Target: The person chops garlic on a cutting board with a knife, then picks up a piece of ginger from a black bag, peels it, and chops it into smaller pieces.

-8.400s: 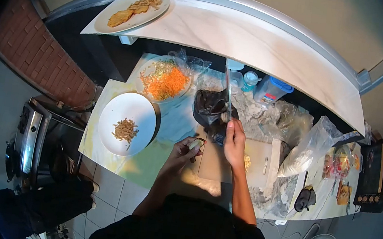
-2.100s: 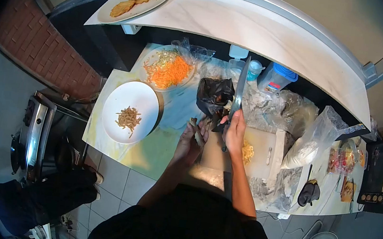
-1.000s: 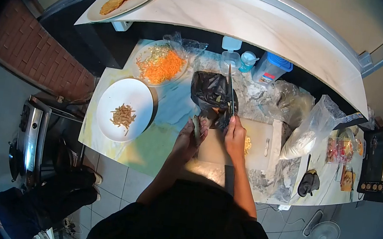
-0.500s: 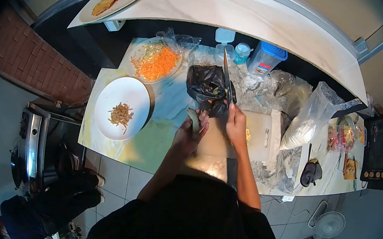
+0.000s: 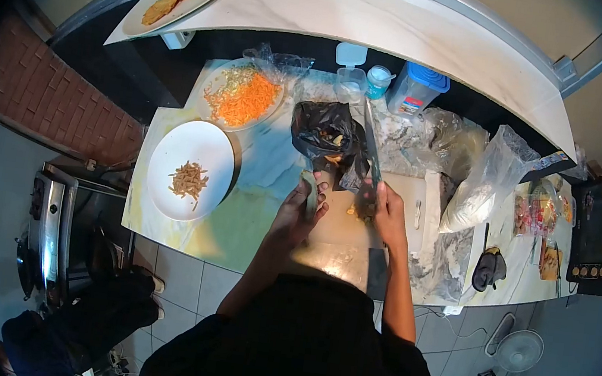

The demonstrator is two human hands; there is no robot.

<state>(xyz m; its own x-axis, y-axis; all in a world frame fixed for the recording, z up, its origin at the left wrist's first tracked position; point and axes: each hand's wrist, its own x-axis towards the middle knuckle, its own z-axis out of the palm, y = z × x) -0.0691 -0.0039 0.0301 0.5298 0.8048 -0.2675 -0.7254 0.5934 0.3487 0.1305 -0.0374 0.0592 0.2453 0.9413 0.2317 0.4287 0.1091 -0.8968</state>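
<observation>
My right hand (image 5: 389, 220) is closed round the handle of a large knife (image 5: 372, 138), its long blade pointing away from me past the black plastic bag (image 5: 314, 138). My left hand (image 5: 293, 216) grips a pale grey-green curved piece (image 5: 309, 191); its kind is not clear. Both hands are over the pale cutting board (image 5: 337, 230). Small yellow bits (image 5: 352, 210) show on the board between the hands. The bag stands with its mouth agape just beyond, scraps inside it.
At left are a white plate (image 5: 161, 163) of brown strips and a plate of shredded carrot (image 5: 245, 102). Behind stand a blue-lidded container (image 5: 416, 93) and a small jar (image 5: 379, 82). A plastic bag of white powder (image 5: 476, 198) lies right. Someone's dark-clothed legs (image 5: 108, 292) show lower left.
My right hand has moved right and slightly toward me with the knife, uncovering yellow bits on the board. My left hand stays near the same spot, still gripping the grey-green piece.
</observation>
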